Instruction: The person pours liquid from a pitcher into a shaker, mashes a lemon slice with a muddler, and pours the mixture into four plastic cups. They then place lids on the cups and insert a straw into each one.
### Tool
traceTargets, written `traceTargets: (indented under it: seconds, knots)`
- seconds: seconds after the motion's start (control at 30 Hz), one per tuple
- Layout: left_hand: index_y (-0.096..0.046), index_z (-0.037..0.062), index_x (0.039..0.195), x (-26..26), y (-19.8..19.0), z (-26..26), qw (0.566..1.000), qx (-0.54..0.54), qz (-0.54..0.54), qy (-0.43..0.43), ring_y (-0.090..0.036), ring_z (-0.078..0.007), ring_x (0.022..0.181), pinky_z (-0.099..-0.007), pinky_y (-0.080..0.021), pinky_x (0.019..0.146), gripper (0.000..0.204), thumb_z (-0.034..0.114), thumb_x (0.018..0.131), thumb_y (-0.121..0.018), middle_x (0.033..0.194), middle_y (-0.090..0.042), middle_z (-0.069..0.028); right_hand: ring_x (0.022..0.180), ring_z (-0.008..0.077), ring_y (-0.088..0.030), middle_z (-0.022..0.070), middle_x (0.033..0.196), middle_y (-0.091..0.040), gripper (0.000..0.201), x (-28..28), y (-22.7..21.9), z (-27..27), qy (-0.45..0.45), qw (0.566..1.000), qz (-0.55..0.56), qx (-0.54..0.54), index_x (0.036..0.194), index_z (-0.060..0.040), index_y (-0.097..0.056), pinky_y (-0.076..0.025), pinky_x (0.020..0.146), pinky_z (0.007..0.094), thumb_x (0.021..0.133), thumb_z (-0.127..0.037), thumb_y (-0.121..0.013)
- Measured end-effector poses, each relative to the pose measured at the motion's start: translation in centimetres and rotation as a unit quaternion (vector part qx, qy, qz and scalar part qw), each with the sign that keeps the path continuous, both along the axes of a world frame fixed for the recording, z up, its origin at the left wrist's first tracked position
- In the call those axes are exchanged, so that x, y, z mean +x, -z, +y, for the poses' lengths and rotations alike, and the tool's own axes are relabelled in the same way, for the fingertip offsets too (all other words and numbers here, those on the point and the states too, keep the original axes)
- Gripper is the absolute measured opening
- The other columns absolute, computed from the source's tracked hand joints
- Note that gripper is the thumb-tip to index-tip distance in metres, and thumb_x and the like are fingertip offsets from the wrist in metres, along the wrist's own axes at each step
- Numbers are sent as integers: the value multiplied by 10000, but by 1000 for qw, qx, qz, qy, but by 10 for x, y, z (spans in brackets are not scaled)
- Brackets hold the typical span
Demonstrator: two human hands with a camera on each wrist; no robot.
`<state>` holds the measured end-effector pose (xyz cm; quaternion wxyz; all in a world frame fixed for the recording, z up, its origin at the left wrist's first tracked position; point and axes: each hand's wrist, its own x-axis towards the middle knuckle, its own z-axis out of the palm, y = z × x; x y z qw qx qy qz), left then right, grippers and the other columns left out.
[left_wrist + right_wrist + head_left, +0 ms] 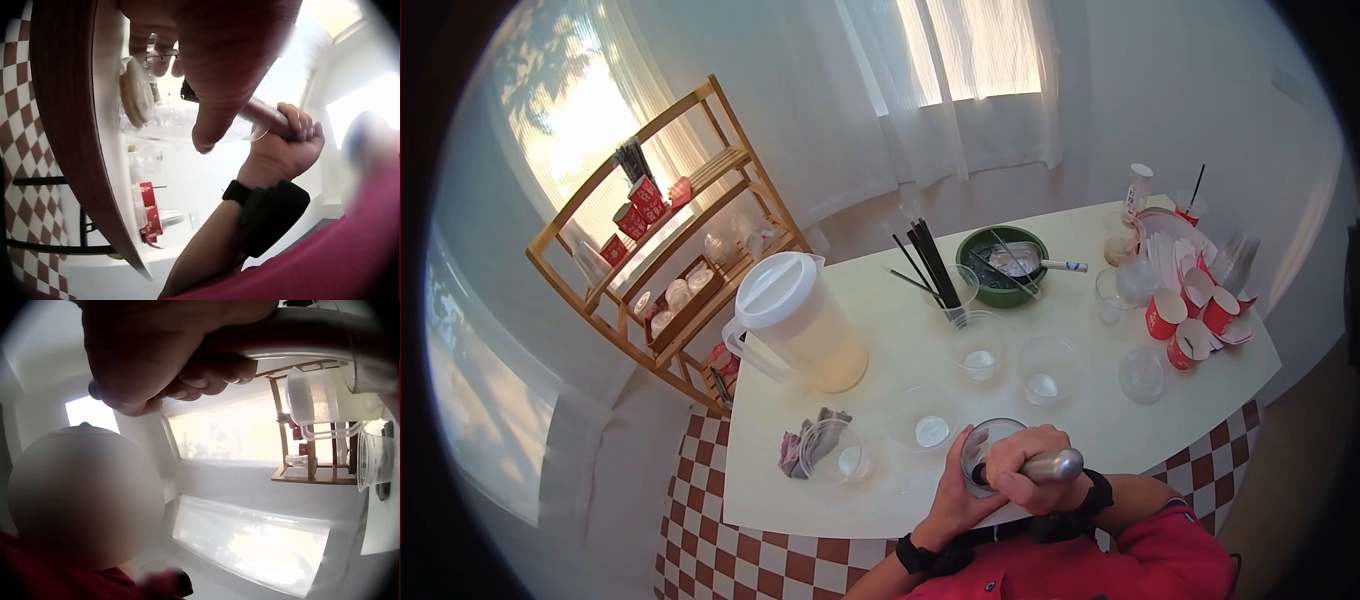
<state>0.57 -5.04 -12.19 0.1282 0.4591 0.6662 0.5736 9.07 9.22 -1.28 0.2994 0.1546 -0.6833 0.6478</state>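
At the table's near edge my left hand [952, 500] grips a clear plastic cup [990, 434] around its side. My right hand [1032, 462] holds a metal muddler [1058, 466] by its silver handle, fist wrapped around it, tilted down into the cup. The left wrist view shows the muddler's dark textured head [187, 91] behind the left thumb, inside the clear wall. A pale yellow round slice [132, 94] shows near the cup's bottom, with droplets on the plastic. Just left of the cup stands another clear cup [928, 420].
A lidded pitcher [800, 325] of pale liquid stands at left, a crumpled cloth [825, 432] near it. Several clear cups, black straws [935, 265] and a green bowl [1000, 290] occupy the middle. Red paper cups [1168, 313] cluster at right. A wooden shelf [730, 160] stands beyond.
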Motion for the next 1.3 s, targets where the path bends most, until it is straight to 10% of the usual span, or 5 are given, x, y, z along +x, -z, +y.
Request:
traceTargets:
  seconds: [0.13,0.37,0.77,1.07,1.3]
  knots:
    - [-208,42,1556,1,-3,0,1000,-4,-18,-3,-520,-343,1333,-430,-440,1103,1118,223,717,-923,1442,-498,-219,488,220,-583,63,596,-593,170,-12,-23,-4,-28,989,137,48,684,-44,-570,-459,475,304,836,-26,-643]
    - [-213,39,1555,2,-4,2,999,5,-36,-15,-515,-343,1338,-430,-438,1106,1114,227,718,-924,1458,-480,-222,530,191,-586,77,614,-603,166,4,-21,15,38,996,-58,55,690,-32,-564,-471,515,302,847,-20,-617]
    - [-223,60,1558,0,2,-2,999,-9,-42,-1,-509,-341,1346,-431,-443,1101,1108,218,714,-923,1454,-484,-223,528,184,-588,71,625,-600,153,-5,-8,-6,-19,997,49,64,714,-7,-579,-479,514,316,854,-37,-635]
    - [-245,24,1544,1,1,1,1000,-1,2,22,-525,-342,1320,-417,-453,1090,1124,235,688,-943,1436,-479,-222,515,150,-510,55,608,-551,178,28,-18,17,-54,939,-12,-341,740,-31,-529,-428,508,306,898,-23,-611]
    - [-245,23,1542,-2,11,0,1000,11,7,3,-516,-344,1329,-419,-448,1095,1112,232,697,-937,1441,-476,-219,476,164,-529,66,592,-580,150,-18,-14,0,-7,991,126,49,712,-18,-571,-462,500,309,853,-14,-623]
